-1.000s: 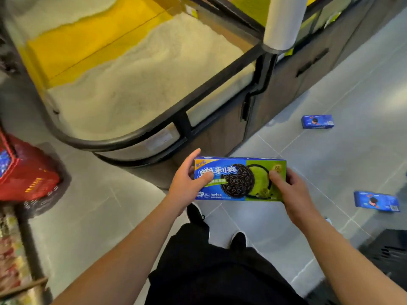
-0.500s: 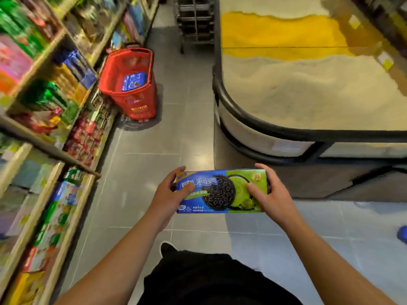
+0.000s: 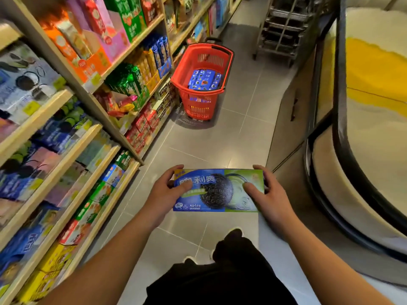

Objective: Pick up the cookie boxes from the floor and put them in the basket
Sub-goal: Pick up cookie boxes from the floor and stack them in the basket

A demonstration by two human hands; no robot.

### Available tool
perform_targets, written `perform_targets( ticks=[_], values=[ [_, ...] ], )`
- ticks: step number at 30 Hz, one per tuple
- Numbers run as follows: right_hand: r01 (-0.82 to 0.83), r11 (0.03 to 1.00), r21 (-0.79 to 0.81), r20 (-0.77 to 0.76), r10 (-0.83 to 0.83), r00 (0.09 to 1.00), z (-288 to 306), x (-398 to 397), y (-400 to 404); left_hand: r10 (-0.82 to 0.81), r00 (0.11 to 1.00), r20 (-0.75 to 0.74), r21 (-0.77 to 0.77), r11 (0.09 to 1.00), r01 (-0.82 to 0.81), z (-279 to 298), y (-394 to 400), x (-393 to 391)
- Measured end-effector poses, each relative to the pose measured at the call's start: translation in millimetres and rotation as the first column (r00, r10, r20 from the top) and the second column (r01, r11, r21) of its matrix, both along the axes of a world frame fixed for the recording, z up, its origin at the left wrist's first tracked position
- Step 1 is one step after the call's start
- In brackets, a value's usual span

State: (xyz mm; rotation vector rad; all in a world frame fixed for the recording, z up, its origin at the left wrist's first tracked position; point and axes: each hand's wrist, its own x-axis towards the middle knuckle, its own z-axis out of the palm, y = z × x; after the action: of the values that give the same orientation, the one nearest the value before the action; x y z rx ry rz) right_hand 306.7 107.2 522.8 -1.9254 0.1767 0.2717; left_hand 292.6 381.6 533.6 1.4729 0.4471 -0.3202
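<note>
Flat rectangular cookie box point(image 3: 218, 190), glossy blue-and-green card, held level above grey floor tiles point(image 3: 246, 119); left hand point(image 3: 164, 194) and right hand point(image 3: 267, 194) clamped on its short ends, thumbs on top; well ahead, red slotted plastic basket point(image 3: 187, 69) holding blue boxes point(image 3: 203, 79).

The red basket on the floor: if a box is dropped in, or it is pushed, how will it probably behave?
The red basket looks tall, narrowing toward its base, so a hard sideways push may tip it. Blue boxes already inside probably steady it. Its slotted plastic walls seem stiff enough to hold shape.
</note>
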Motion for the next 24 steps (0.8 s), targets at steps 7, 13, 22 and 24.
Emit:
perform_targets(
  ticks=[7,13,22,24],
  values=[
    [-0.124,0.991,-0.042,-0.007,0.124,0.992,-25.1,149.5,27.9,0.060,0.997,-0.056,0.003,0.998,-0.060,-13.5,27.5,125.2],
    [-0.212,0.977,-0.032,-0.032,0.211,0.977,-25.0,298.8,37.9,0.161,0.982,-0.096,0.013,0.987,-0.161,-10.9,31.9,249.9],
    [-0.320,0.945,-0.064,-0.088,0.314,0.945,-29.1,474.2,76.8,0.245,0.956,-0.163,-0.023,0.968,-0.252,-19.5,65.7,397.5],
    [-0.290,0.955,-0.066,-0.090,0.284,0.955,-35.3,515.3,90.7,0.223,0.964,-0.143,-0.033,0.973,-0.229,-27.4,81.2,443.7]
  ],
)
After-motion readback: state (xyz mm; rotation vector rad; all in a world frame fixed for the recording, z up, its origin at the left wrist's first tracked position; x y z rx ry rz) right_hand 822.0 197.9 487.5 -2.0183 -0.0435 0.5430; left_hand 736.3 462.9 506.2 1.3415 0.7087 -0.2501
